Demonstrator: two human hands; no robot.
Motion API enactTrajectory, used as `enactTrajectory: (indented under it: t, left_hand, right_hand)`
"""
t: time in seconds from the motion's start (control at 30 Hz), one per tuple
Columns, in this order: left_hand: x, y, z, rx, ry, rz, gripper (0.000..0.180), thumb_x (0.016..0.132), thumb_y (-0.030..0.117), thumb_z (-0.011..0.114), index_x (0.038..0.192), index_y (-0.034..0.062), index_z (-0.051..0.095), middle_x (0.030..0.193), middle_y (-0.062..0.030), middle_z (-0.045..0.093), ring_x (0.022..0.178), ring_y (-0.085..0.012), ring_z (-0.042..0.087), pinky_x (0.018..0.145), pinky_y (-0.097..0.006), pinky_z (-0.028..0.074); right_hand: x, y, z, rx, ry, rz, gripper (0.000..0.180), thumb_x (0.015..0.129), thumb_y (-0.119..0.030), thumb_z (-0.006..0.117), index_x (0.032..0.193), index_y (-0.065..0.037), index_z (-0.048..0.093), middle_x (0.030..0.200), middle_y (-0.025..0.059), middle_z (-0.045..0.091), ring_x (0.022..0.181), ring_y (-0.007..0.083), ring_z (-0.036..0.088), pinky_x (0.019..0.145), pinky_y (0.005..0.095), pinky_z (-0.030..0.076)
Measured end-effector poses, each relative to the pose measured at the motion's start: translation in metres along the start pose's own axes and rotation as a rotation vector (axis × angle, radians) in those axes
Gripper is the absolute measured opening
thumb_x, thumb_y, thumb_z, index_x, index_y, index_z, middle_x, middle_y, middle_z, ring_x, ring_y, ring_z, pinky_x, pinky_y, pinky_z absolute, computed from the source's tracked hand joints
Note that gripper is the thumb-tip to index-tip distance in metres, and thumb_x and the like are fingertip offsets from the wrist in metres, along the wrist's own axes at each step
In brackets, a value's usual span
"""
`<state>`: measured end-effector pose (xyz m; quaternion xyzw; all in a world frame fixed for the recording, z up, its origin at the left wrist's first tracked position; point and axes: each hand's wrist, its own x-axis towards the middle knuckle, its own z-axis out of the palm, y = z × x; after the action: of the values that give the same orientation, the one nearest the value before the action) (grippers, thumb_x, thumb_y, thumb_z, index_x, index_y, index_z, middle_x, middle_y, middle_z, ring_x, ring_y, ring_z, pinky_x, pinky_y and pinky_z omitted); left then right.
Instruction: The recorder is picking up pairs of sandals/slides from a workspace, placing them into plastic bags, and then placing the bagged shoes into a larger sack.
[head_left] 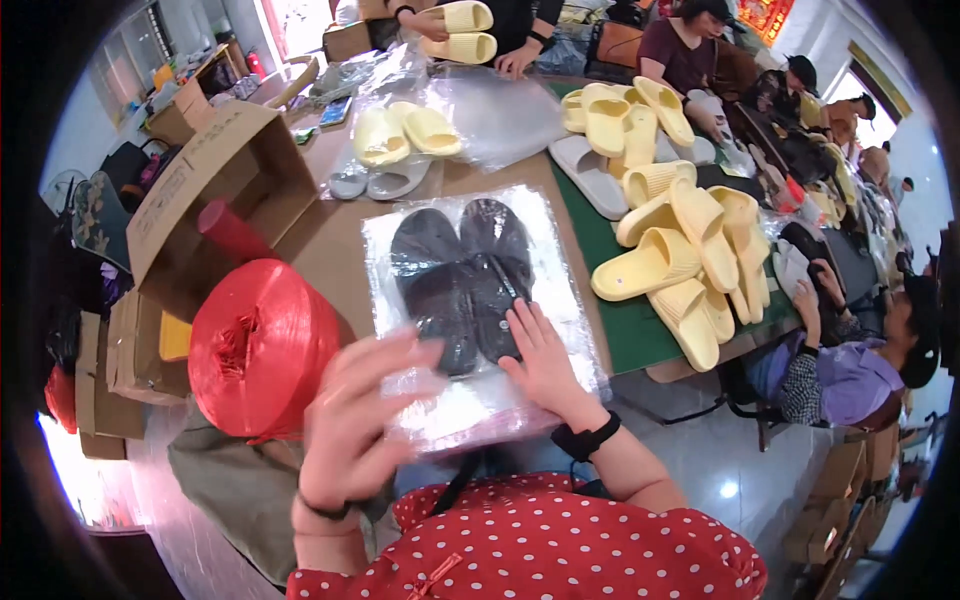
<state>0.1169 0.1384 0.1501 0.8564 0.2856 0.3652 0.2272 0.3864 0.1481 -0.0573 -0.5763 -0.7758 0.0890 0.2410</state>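
Clear plastic film wraps a pair of dark slippers (pixel 462 283) lying flat on the brown table (pixel 320 250) directly before the person. In the head view, the only view given, the bagged pair is seen with its open near end hanging over the table edge toward the red dotted garment (pixel 560 545). The right hand (pixel 545 362) is laid flat on the bag (pixel 480 400), fingers spread and pressing the film beside the heel of the right-hand slipper; nothing is enclosed by it. The left hand (pixel 352 425) is raised at the bag's near left corner with fingers loosely curled, and the film edge appears to be pinched under the thumb, though blur prevents certainty.

A slide off the table could be judged likely if the flat hand's pressure were released, since the film is slick and part of the bag is unsupported. The thin film could be torn or creased if pulled hard at the corner. The red spool of twine (pixel 262 345) stands just beside the left hand and could be knocked by the wrist. The yellow slippers (pixel 670 250) heaped on the green mat (pixel 625 330) lie well apart to the right
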Motion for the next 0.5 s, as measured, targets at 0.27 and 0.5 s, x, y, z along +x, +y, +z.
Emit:
enactTrajectory:
  t: [0.27, 0.5]
  left_hand:
    - [-0.049, 0.052, -0.008, -0.159, 0.582, 0.888, 0.024, 0.091, 0.024, 0.059, 0.109, 0.0098, 0.066, 0.096, -0.0044, 0.068, 0.089, -0.0209, 0.061, 0.072, -0.035, 0.049]
    - [-0.105, 0.005, -0.034, -0.055, 1.017, 0.055, 0.021, 0.098, 0.025, 0.045, 0.082, 0.0115, 0.048, 0.083, -0.0042, 0.045, 0.083, -0.0198, 0.044, 0.081, -0.036, 0.037]
  right_hand:
    - [0.006, -0.014, -0.002, 0.010, -0.004, -0.033, 0.068, 0.091, -0.034, 0.058, 0.146, -0.003, 0.033, 0.155, 0.0164, 0.026, 0.142, 0.0388, 0.025, 0.114, 0.0479, 0.025]
    - [0.007, -0.013, -0.005, 0.081, -0.025, -0.030, 0.068, 0.089, -0.030, 0.060, 0.145, -0.001, 0.034, 0.154, 0.0183, 0.027, 0.141, 0.0423, 0.024, 0.113, 0.0500, 0.025]
